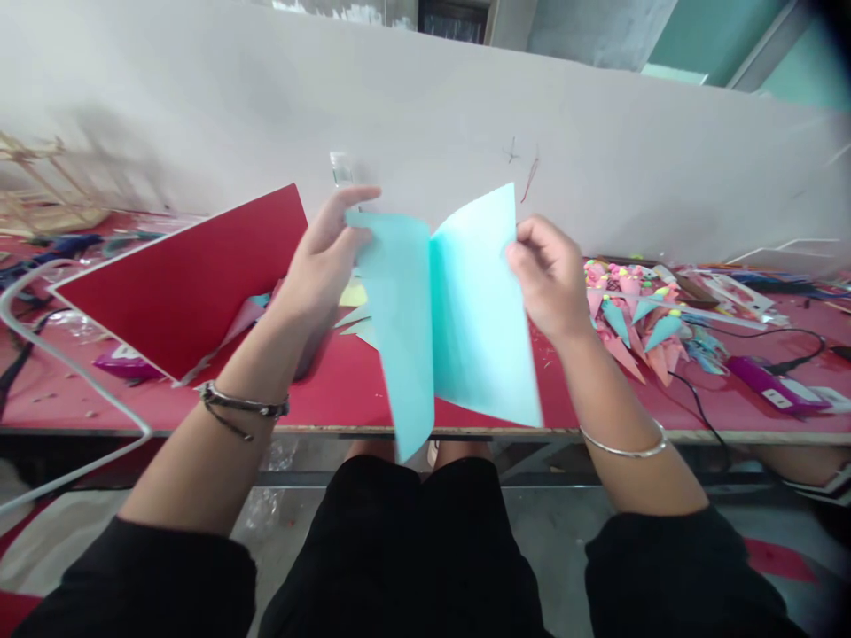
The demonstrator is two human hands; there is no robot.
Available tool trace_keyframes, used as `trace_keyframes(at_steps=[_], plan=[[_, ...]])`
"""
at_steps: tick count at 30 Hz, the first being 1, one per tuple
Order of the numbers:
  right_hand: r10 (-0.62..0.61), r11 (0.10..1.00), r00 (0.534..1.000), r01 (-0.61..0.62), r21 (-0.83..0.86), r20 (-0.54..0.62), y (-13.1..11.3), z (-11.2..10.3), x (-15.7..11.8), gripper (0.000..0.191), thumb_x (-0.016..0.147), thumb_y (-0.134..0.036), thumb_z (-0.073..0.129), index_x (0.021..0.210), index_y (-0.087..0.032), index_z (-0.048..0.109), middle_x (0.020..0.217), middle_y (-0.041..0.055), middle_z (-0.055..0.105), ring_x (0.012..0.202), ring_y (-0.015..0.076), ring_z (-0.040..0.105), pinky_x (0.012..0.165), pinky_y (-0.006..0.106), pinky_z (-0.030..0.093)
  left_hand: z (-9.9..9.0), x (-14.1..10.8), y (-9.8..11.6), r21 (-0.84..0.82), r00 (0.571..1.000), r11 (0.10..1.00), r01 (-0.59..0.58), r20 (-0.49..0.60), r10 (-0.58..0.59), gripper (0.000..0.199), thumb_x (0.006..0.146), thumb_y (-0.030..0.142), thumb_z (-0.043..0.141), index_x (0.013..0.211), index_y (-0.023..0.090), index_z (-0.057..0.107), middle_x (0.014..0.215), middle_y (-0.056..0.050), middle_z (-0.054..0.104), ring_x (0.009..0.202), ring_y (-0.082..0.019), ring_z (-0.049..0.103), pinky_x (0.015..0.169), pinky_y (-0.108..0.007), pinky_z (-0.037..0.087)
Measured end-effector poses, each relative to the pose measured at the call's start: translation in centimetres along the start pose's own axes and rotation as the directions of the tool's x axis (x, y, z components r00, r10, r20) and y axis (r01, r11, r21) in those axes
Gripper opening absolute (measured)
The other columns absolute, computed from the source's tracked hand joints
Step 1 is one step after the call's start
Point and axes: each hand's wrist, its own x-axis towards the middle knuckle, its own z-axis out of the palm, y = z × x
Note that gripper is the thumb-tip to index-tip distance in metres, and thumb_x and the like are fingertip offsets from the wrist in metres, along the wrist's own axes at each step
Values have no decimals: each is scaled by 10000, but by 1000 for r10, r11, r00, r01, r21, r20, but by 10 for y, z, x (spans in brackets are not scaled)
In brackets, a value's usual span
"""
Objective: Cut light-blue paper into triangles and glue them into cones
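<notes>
A light turquoise sheet of paper (475, 301), creased down its middle like an opened book, is held up above the front edge of the table. My left hand (325, 252) grips its upper left edge between thumb and fingers, with the index finger stretched out above it. On the other side my right hand (549, 275) pinches the upper right edge. Below and behind the sheet, several pale paper pieces (355, 323) lie on the red tabletop, partly hidden by it. Beside my left forearm leans a large red board (192, 283) with a white edge.
To the right sits a pile of pink and turquoise paper cones (642, 310). A purple device (775, 385) with a cable lies near the table's front right. A white bent tube (80, 372) crosses the left side. A pale wall (432, 115) rises behind the red table (339, 390).
</notes>
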Motion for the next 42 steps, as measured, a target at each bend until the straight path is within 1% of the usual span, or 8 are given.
trace_keyframes(at_steps=[3,6,11,16,21,31,36,42], plan=[[-24,998,1000,23,-56,-18,1,-10,10,163,854,-307,419,732,-222,488,646,-22,391,624,122,448,571,275,400,-12,5,-4,370,985,928,-30,-149,91,342,750,226,560,1080,294,499,806,15,550,830,-199,492,724,-367,349],[-59,996,995,65,-68,81,-8,-10,18,171,854,-336,429,752,-224,509,675,-20,423,653,120,465,592,277,418,-3,9,-2,565,964,806,-174,-68,256,286,692,255,631,969,262,560,1003,-25,552,1028,-287,413,872,-423,255],[-84,995,981,91,-37,175,-23,-2,17,204,864,-380,427,785,-227,537,713,-18,469,697,127,503,606,288,454,33,18,-1,481,958,855,-193,-94,270,182,857,329,413,870,239,571,896,-51,594,990,-264,494,880,-374,281],[-24,998,1000,23,51,9,-12,-11,12,257,858,-450,422,804,-232,547,729,-18,519,707,132,542,556,270,454,40,25,-3,378,961,925,-48,-236,147,256,868,414,394,900,235,574,965,-56,583,917,-209,551,815,-304,358],[45,976,987,-11,217,-152,9,-21,12,282,812,-479,485,722,-219,545,643,-29,513,654,117,544,503,236,416,39,34,-4,316,998,948,33,-69,-12,437,909,458,203,963,223,567,892,-47,613,907,-191,549,844,-323,377],[216,904,942,-93,418,-257,32,-22,11,252,764,-481,549,728,-234,511,577,-48,439,512,105,458,435,235,342,72,54,-9,300,999,953,40,11,-45,382,899,385,295,815,172,601,867,-64,555,1038,-207,463,901,-327,337],[252,875,926,-94,476,-281,37,-26,6,210,748,-420,579,713,-227,506,574,-61,431,452,74,375,410,215,301,74,51,-16,260,992,966,2,118,-34,337,881,394,310,930,192,576,830,-33,575,842,-168,514,759,-282,372],[326,905,890,-196,379,-319,44,-41,-7,214,714,-425,583,669,-226,517,553,-51,449,478,95,417,447,234,335,71,56,-11,412,985,906,-96,169,27,318,821,377,416,656,164,585,553,26,458,562,-112,410,598,-250,323]])
